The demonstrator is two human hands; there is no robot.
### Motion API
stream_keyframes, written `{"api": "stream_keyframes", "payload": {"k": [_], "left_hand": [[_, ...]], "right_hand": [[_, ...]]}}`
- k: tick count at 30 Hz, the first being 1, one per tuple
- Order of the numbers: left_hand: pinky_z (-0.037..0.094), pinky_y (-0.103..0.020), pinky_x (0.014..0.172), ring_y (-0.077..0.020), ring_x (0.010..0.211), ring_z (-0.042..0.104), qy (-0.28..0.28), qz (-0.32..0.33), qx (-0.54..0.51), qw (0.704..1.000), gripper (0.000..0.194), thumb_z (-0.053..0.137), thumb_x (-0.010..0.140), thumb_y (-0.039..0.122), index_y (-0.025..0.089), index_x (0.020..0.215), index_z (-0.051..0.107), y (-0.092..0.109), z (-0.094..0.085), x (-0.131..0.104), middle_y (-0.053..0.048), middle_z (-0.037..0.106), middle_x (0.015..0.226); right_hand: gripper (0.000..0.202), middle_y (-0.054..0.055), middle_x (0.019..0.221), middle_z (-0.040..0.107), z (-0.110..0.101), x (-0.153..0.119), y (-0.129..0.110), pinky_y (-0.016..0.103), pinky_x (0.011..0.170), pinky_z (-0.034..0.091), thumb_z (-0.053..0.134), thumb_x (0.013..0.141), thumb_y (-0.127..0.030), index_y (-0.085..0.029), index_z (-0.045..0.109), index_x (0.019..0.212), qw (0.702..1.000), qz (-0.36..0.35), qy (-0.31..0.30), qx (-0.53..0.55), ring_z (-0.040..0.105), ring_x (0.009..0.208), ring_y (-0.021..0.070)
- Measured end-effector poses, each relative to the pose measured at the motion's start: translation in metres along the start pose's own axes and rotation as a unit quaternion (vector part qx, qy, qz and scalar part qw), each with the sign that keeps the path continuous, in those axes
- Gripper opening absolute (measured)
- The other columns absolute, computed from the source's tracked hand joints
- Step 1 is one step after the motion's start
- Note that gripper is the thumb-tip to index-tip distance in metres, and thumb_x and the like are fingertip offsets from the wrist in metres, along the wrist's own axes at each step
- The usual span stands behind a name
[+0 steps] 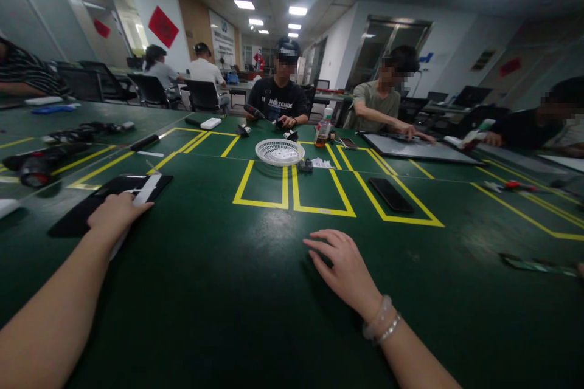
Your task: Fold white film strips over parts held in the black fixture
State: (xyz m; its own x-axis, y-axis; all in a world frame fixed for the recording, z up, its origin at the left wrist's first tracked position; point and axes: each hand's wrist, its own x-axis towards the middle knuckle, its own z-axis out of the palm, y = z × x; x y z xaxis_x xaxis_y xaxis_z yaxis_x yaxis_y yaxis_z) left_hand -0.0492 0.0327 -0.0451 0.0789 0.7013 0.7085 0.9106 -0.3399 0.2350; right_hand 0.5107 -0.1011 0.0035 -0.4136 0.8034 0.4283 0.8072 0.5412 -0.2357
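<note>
My left hand (114,213) is closed on a white strip (148,188), which shows beyond the fingers and again below the palm. Beneath that hand lies a flat black sheet or panel (73,213); what it is I cannot make out. The fingertips are partly hidden. My right hand (340,264), with bracelets at the wrist, is over the green table, fingers apart and holding nothing. Ahead of it are yellow tape outlines (323,211) and a black phone (391,194). Farther off stands a round white plastic basket (280,153).
Black tools and cables (36,167) lie at left. Beside the basket are a small dark part (305,165) and a bottle (322,132). A person across the table holds a power drill (254,111); another works at a large flat panel (417,149). A green circuit board (536,264) lies right.
</note>
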Motion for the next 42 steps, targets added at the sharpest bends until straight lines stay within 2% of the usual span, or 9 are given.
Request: {"api": "stream_keyframes", "payload": {"k": [5, 9, 14, 19, 23, 31, 36, 39, 42], "left_hand": [[0.015, -0.053, 0.089, -0.0444, 0.132, 0.032, 0.005, -0.001, -0.005, 1.000, 0.050, 0.055, 0.071, 0.060, 0.013, 0.052, 0.055, 0.010, -0.003, 0.002, -0.012, 0.060, 0.065], [0.025, -0.051, 0.087, -0.0409, 0.120, 0.046, -0.008, -0.013, -0.003, 1.000, 0.046, 0.054, 0.079, 0.056, 0.013, 0.081, 0.070, 0.034, -0.003, 0.010, -0.014, 0.064, 0.083], [0.044, -0.037, 0.073, -0.0257, 0.087, 0.059, -0.187, 0.020, -0.080, 0.979, 0.052, 0.049, 0.091, 0.054, 0.016, 0.124, 0.064, 0.124, 0.002, 0.025, -0.014, 0.062, 0.108], [0.049, -0.030, 0.085, -0.0223, 0.104, 0.059, -0.317, 0.133, -0.191, 0.919, 0.038, 0.056, 0.096, 0.037, 0.024, 0.131, 0.058, 0.228, 0.011, 0.013, -0.006, 0.058, 0.122], [0.048, -0.028, 0.088, -0.0203, 0.107, 0.058, -0.361, 0.188, -0.276, 0.871, 0.039, 0.063, 0.093, 0.023, 0.026, 0.132, 0.056, 0.263, 0.012, 0.000, -0.004, 0.058, 0.122], [0.051, -0.030, 0.088, -0.0211, 0.105, 0.059, -0.361, 0.175, -0.343, 0.850, 0.037, 0.067, 0.092, 0.025, 0.024, 0.128, 0.060, 0.260, 0.013, -0.003, -0.007, 0.059, 0.119], [0.046, -0.042, 0.100, -0.0286, 0.119, 0.054, -0.336, 0.111, -0.222, 0.908, 0.048, 0.061, 0.094, 0.050, 0.022, 0.133, 0.057, 0.234, 0.016, 0.009, -0.010, 0.057, 0.130], [0.040, -0.048, 0.107, -0.0343, 0.126, 0.048, -0.288, 0.018, -0.061, 0.956, 0.062, 0.053, 0.093, 0.059, 0.015, 0.136, 0.055, 0.183, 0.019, 0.019, -0.015, 0.051, 0.138], [0.036, -0.057, 0.105, -0.0441, 0.128, 0.042, -0.236, -0.105, 0.114, 0.959, 0.072, 0.061, 0.082, 0.065, 0.006, 0.124, 0.062, 0.117, 0.014, 0.022, -0.024, 0.050, 0.136]], "right_hand": [[0.026, 0.008, 0.117, 0.068, -0.001, 0.000, -0.001, 0.051, 0.097, 0.046, 0.057, 0.092, -0.020, -0.026, 0.069, 0.114, 1.000, 0.000, -0.003, 0.000, 0.060, 0.112, 0.0260], [0.027, 0.008, 0.118, 0.067, -0.001, 0.000, -0.002, 0.051, 0.098, 0.047, 0.056, 0.092, -0.020, -0.025, 0.068, 0.116, 1.000, -0.012, 0.004, 0.004, 0.060, 0.112, 0.0258], [0.033, 0.009, 0.123, 0.065, -0.001, -0.001, -0.007, 0.050, 0.100, 0.047, 0.055, 0.093, -0.019, -0.024, 0.062, 0.125, 0.998, -0.056, 0.018, 0.019, 0.059, 0.115, 0.0245], [0.046, 0.011, 0.139, 0.056, 0.001, -0.003, -0.022, 0.053, 0.106, 0.043, 0.060, 0.090, -0.020, -0.025, 0.054, 0.135, 0.995, -0.093, -0.023, 0.008, 0.052, 0.127, 0.0277], [0.045, 0.007, 0.131, 0.063, 0.003, -0.002, -0.031, 0.049, 0.100, 0.046, 0.055, 0.094, -0.018, -0.029, 0.052, 0.137, 0.992, -0.087, -0.091, 0.016, 0.060, 0.113, 0.0237], [0.040, 0.003, 0.121, 0.067, 0.001, -0.002, -0.030, 0.036, 0.087, 0.051, 0.056, 0.095, -0.021, -0.032, 0.056, 0.133, 0.987, -0.033, -0.118, 0.107, 0.064, 0.101, 0.0184], [0.035, 0.005, 0.119, 0.068, -0.003, 0.001, -0.012, 0.036, 0.088, 0.053, 0.055, 0.096, -0.031, -0.029, 0.061, 0.130, 0.955, 0.072, -0.029, 0.287, 0.065, 0.100, 0.0196], [0.040, 0.007, 0.112, 0.072, -0.005, 0.005, 0.004, 0.036, 0.081, 0.057, 0.064, 0.089, -0.041, -0.025, 0.065, 0.125, 0.883, 0.207, 0.067, 0.416, 0.067, 0.089, 0.0191], [0.045, 0.003, 0.110, 0.073, -0.008, 0.009, 0.016, 0.025, 0.074, 0.057, 0.073, 0.082, -0.044, -0.026, 0.067, 0.123, 0.771, 0.313, 0.176, 0.526, 0.067, 0.084, 0.0135]]}}
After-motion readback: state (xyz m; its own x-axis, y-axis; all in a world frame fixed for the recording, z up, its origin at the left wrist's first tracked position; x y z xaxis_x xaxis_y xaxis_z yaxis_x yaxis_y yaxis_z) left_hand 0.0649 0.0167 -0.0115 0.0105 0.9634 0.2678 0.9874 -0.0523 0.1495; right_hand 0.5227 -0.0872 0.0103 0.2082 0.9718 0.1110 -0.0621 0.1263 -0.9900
